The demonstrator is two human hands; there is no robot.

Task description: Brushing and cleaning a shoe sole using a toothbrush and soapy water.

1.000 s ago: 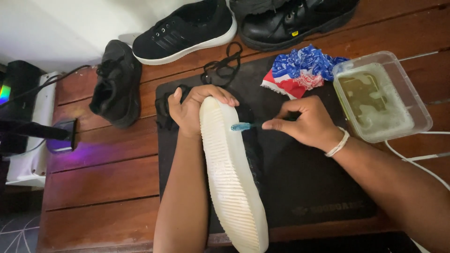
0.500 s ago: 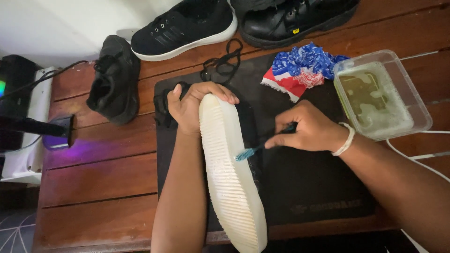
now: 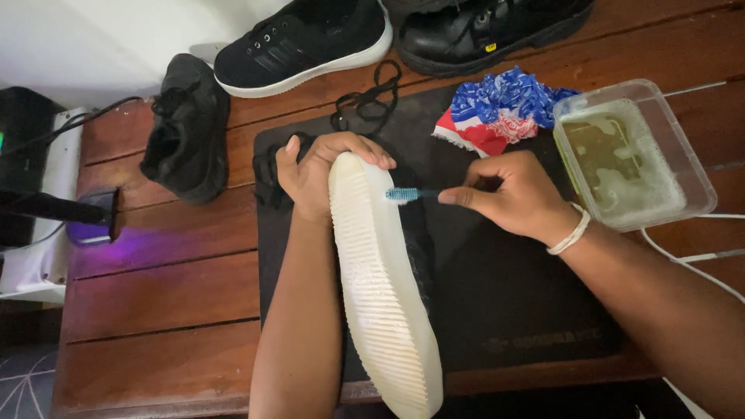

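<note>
1. Since the earlier frame, the right hand is carrying the small blue brush back up the sole, from the shoe's middle toward its toe end, while the left hand is staying clamped over that toe.
2. At 9 o'clock, a dark device is glowing purple on the wooden table, beside a white power strip.
3. Toward 10 o'clock, a black shoe is lying on its side, well apart from the work.
4. At 12 o'clock, a black sneaker with a white sole and a black leather shoe are sitting at the table's far edge; loose black laces are lying just below them.
5. In the centre, the white-soled shoe is resting sole-up on the black mat; its long axis is running from about 12 o'clock, toe, down to 6 o'clock, heel, leaning slightly to the right.
6. The left hand is gripping the toe tightly, fingers curled over the sole's rim, and its forearm is covering the shoe's left side.
7. The right hand is pinching the brush handle, bristles touching the sole's right edge near the toe.
8. At 1 o'clock, a red, white and blue cloth is lying crumpled.
9. At 2 o'clock, a clear plastic tub of murky, soapy water is sitting just beyond the right wrist, with white cables trailing beside it.
</note>
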